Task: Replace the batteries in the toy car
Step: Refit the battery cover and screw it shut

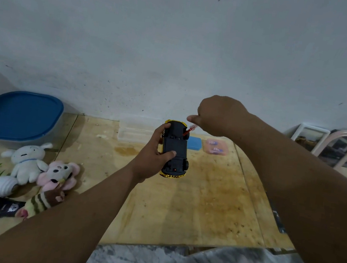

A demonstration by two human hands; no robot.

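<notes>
Could slip off the screw and gouge the plastic, given the slanted screwdriver (188,130) pinched in the right hand (218,115). Toy car (175,151): black underside up, gold trim at both ends, clamped above the table (214,202) in the left hand (154,157).

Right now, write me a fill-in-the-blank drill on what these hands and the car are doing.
1. The toy car is held with its ____ facing the camera.
2. The left hand grips the car, while the right hand holds a ____.
3. The screwdriver has a ____ shaft.
4. The plush toys lie to the ____ of the car.

Missing words: underside; screwdriver; red; left
</notes>
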